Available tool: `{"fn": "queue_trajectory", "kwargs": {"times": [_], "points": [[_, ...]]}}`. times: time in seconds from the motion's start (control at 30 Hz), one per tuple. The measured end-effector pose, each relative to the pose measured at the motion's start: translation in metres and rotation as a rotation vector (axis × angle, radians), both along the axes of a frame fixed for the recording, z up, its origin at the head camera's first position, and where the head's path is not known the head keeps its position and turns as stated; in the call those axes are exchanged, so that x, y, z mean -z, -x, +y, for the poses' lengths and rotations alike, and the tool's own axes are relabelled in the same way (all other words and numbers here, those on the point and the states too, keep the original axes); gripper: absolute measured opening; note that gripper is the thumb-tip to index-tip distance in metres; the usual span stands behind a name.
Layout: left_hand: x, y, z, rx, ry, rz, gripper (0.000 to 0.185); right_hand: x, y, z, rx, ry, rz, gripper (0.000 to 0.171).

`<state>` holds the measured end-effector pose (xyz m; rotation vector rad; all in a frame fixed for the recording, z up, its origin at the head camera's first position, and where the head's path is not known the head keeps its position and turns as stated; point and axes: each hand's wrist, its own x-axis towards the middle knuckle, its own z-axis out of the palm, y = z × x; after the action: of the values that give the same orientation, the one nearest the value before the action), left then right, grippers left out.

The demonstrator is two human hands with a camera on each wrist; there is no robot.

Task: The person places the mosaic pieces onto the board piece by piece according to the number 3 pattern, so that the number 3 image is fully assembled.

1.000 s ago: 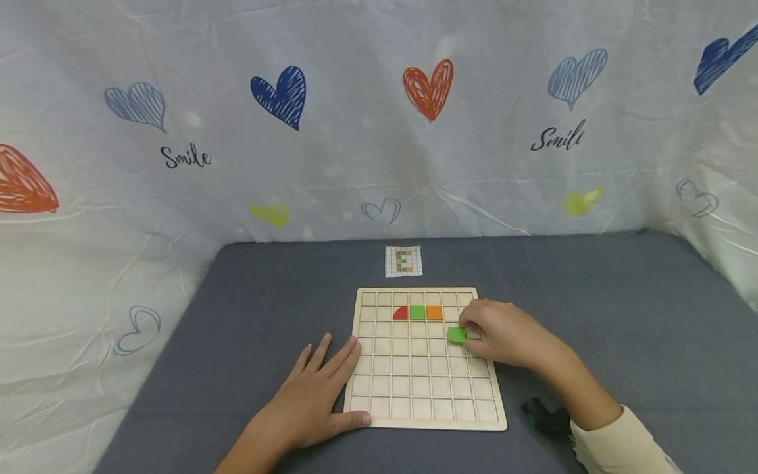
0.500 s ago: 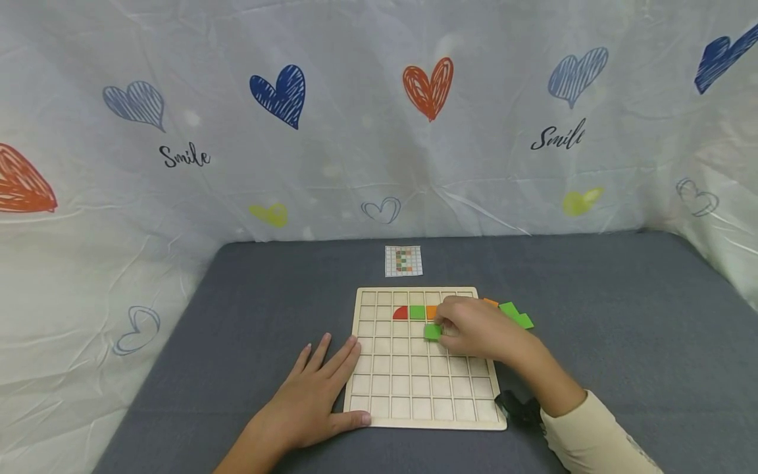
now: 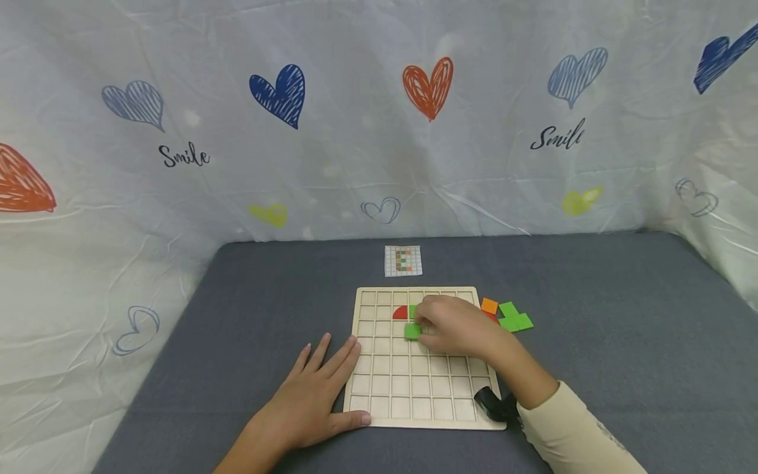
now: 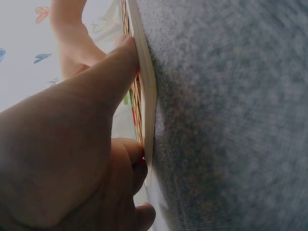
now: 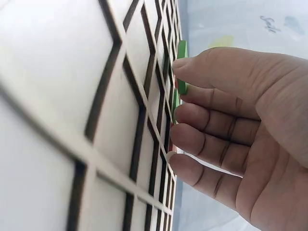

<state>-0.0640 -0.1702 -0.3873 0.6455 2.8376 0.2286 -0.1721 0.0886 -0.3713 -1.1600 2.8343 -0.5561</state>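
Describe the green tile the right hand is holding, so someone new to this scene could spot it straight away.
Start at the wooden grid board in the middle of the grey table. In its upper half the right hand pinches a small green square tile at its fingertips, just below the red quarter-circle piece. Unlike the loose green pieces lying off the board's right edge, this one is over the grid and held.

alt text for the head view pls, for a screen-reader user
A right hand pinches a green square tile over a wooden grid board on a grey table; the left hand rests flat on the board's left edge. Spare orange and green tiles lie beside the board.
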Motion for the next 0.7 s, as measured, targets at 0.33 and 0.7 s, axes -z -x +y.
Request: {"fn": "queue_trajectory", "kwargs": {"times": [0.33, 0.7], "points": [[0.0, 0.001, -0.001, 0.001, 0.013, -0.016, 0.096, 0.005, 0.002, -0.015, -0.004, -0.023, -0.003, 0.021], [0.0, 0.0, -0.001, 0.01, -0.011, 0.015, 0.095, 0.004, 0.003, -0.021, 0.014, 0.008, -0.007, 0.02]]}}
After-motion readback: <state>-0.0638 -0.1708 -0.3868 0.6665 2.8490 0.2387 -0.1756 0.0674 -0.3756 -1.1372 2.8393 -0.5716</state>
